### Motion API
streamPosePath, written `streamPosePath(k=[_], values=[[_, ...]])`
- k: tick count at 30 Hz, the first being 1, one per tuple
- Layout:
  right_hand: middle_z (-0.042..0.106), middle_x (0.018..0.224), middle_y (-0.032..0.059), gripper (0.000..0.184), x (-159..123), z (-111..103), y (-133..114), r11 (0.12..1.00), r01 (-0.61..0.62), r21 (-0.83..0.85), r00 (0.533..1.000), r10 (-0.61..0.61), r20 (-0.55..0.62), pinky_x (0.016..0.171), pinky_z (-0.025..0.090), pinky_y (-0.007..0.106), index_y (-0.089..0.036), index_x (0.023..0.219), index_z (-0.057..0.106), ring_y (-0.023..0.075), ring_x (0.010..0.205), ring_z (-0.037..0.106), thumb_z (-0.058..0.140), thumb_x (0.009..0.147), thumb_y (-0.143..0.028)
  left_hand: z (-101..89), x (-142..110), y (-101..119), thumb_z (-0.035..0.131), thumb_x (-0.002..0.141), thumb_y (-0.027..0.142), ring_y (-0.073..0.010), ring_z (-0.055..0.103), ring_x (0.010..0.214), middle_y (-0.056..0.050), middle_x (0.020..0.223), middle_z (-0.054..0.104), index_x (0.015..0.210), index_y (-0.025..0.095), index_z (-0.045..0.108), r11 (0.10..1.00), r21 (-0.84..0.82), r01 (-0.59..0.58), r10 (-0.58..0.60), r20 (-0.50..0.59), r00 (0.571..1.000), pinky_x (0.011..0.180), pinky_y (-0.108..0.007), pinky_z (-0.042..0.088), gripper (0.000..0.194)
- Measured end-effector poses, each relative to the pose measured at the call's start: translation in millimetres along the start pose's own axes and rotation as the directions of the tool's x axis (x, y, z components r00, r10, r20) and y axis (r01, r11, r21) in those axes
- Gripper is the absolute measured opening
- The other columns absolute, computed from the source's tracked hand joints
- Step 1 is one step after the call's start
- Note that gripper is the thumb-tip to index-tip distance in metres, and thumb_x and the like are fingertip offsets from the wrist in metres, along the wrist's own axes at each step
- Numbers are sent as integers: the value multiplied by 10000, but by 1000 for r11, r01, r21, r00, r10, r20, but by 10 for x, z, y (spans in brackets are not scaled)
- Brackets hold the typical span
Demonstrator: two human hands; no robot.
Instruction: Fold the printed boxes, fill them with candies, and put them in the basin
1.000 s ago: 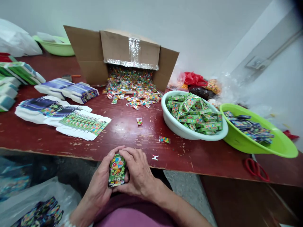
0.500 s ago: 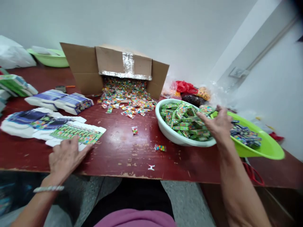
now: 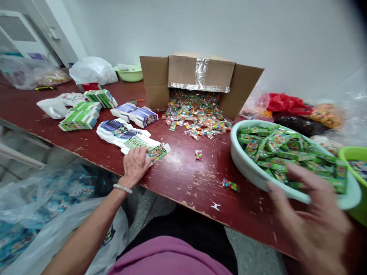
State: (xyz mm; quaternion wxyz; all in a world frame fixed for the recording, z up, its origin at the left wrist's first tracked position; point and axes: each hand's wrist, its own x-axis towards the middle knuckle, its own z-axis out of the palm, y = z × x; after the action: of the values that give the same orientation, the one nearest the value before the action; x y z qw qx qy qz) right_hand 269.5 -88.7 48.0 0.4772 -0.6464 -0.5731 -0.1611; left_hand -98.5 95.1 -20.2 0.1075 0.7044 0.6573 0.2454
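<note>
My left hand (image 3: 134,164) lies on the near edge of the flat printed cartons, its thumb apart from the fingers; it is open and touches the green carton (image 3: 157,152) on top. Purple flat cartons (image 3: 114,130) fan out to the left of that one. My right hand (image 3: 314,214), blurred, hangs open over the front rim of the pale bowl (image 3: 243,164), thumb and fingers apart with nothing seen between them. Several filled green candy boxes (image 3: 278,143) are heaped in this bowl.
A cardboard box (image 3: 183,72) on its side spills small candy packets (image 3: 197,118). Two loose packets lie nearer, one a candy packet (image 3: 230,185), beside a white scrap (image 3: 215,206). Stacks of green cartons (image 3: 80,116) and purple cartons (image 3: 134,114) stand left. A lime basin (image 3: 352,152) is at right.
The view has swung left. My right hand has come back from beyond the bowl toward me, to its front rim. My left hand stays at the cartons, where more of the green one shows.
</note>
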Motion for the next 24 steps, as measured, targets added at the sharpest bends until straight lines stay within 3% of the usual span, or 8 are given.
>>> streamPosePath(k=[3,5,7,11,14,17,21,24], values=[[656,1273,112,466,-289,511,-406,913,-253,320,924,130,360,975,517,467,-250,1317,585,259,1098,643,692,878,-368,44,-182,86,574,889,455,-248,649,789,-42,782,657,885,208,591,985,-170,30,-25,33,999,711,-331,479,247],[632,1319,130,560,-453,884,-582,693,-577,433,770,283,572,853,571,396,-243,1368,510,226,1005,661,695,867,-413,41,-405,194,605,873,489,-182,634,645,-1,723,653,855,207,555,932,-354,82,-38,131,991,590,-264,462,288],[660,1266,120,530,-551,1168,-727,413,-757,506,638,296,711,808,574,345,-223,1332,511,202,960,667,677,876,-438,-4,-672,322,724,792,476,-152,621,598,14,711,652,843,196,546,688,-669,282,-32,360,932,519,-224,425,335],[714,924,28,349,-557,1286,-954,137,-843,520,537,174,825,690,553,260,-211,1112,603,158,780,658,698,868,-442,-143,-1087,528,816,740,456,-220,728,867,-85,1019,741,1096,161,647,238,-707,666,305,705,640,742,-283,534,492],[700,917,11,280,-513,1130,-1034,105,-868,486,491,34,870,673,548,216,-226,1079,618,127,769,653,701,884,-409,-156,-1193,603,773,751,583,-301,737,976,-172,1110,747,1191,126,674,72,-588,806,571,686,450,872,-378,544,642],[683,976,12,320,-506,983,-1054,64,-896,439,432,-98,897,533,536,197,-258,1204,570,83,601,626,637,934,-415,-76,-1211,648,785,695,648,-290,756,849,-175,988,774,1117,109,714,29,-603,797,678,598,428,786,-364,570,688],[651,1002,5,618,-511,887,-1076,132,-931,339,315,-174,933,293,384,184,-362,1463,338,29,346,451,633,926,-444,-2,-1220,684,834,639,627,-258,739,791,-145,917,776,1131,123,717,55,-714,698,682,537,497,753,-335,559,714],[623,1147,56,748,-505,852,-1118,314,-835,453,444,-102,890,446,524,234,-363,1520,276,99,576,608,679,890,-379,-41,-1232,703,866,590,610,-265,726,847,-136,965,771,1192,142,704,88,-744,662,652,546,527,819,-351,538,780]])
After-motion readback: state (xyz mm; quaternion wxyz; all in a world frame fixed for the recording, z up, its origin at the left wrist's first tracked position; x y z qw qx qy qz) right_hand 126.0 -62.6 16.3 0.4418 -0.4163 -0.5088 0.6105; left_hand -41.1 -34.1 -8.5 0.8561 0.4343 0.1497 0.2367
